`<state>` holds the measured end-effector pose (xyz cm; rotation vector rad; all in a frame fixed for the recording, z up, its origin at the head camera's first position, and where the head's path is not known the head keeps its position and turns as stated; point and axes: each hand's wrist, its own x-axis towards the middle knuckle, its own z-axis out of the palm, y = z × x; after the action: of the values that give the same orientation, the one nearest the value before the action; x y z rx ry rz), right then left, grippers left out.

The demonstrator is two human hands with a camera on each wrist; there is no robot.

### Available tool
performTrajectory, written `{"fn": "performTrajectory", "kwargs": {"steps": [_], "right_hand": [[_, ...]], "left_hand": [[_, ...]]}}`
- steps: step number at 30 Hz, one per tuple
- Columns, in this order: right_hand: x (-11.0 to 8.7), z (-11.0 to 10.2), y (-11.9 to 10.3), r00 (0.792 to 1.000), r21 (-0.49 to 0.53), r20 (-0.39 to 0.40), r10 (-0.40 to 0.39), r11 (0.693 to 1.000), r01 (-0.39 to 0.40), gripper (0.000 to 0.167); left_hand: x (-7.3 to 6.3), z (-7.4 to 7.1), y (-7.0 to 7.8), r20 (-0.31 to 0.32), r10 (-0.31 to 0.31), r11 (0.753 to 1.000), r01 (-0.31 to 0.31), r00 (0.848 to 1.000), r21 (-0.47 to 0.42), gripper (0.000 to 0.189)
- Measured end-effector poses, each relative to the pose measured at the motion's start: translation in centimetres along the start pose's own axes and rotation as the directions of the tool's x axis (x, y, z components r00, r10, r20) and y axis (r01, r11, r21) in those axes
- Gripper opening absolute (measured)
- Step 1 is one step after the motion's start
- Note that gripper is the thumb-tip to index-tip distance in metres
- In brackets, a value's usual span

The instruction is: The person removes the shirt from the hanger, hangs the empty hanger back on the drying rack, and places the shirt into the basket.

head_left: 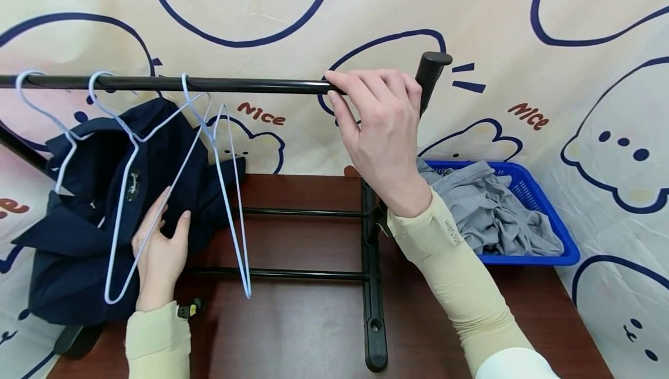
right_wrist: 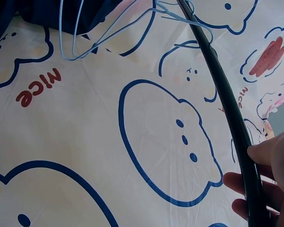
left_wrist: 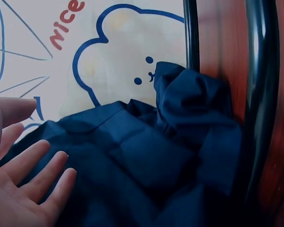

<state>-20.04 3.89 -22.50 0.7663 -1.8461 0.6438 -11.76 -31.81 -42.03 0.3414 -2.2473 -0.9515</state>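
Observation:
My right hand [head_left: 384,115] grips the black rail [head_left: 272,86] near its right end, with thumb and fingers on opposite sides of it in the right wrist view. A navy garment [head_left: 172,129] with a collar and a small dark label hangs below the rail on the left. In front of it is my left hand [head_left: 162,251], fingers spread and relaxed; in the left wrist view its fingers [left_wrist: 47,175] are straight beside the navy cloth. Light blue hangers [head_left: 112,234] hook over the rail, the right one [head_left: 225,193] bare.
A blue basket [head_left: 567,251] with crumpled grey cloth [head_left: 486,210] stands at the right back of the brown table [head_left: 292,332]. The rack's black foot [head_left: 373,309] and lower crossbars [head_left: 308,275] lie over the tabletop. Behind hangs a cream printed curtain [head_left: 502,13].

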Motion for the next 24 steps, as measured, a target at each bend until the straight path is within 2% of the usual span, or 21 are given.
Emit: {"fn": "performTrajectory", "kwargs": {"steps": [6, 11, 17, 20, 24], "right_hand": [[0.0, 0.1, 0.0, 1.0, 0.001, 0.0, 0.0, 1.0, 0.0, 0.03], [0.0, 0.1, 0.0, 1.0, -0.004, 0.013, 0.005, 1.0, -0.005, 0.03], [0.0, 0.1, 0.0, 1.0, 0.012, 0.016, 0.016, 1.0, -0.016, 0.029], [-0.1, 0.1, 0.0, 1.0, 0.017, 0.019, 0.017, 1.0, -0.018, 0.029], [-0.1, 0.0, 0.1, 1.0, 0.006, 0.006, 0.006, 1.0, -0.006, 0.029]], "left_hand": [[-0.2, -0.7, -0.1, -0.047, -0.018, 1.0, 0.018, 0.999, 0.005, 0.055], [-0.4, -1.3, 0.1, -0.032, -0.04, 0.999, 0.04, 0.999, 0.011, 0.057], [-0.8, -2.3, 0.4, 0.023, -0.01, 1.0, 0.009, 1.0, 0.027, 0.057], [-1.3, -3.1, 0.5, 0.022, 0.026, 0.996, -0.028, 0.999, 0.088, 0.055], [-1.7, -4.6, 0.8, 0.001, 0.102, 0.987, -0.101, 0.995, 0.127, 0.051]]}}
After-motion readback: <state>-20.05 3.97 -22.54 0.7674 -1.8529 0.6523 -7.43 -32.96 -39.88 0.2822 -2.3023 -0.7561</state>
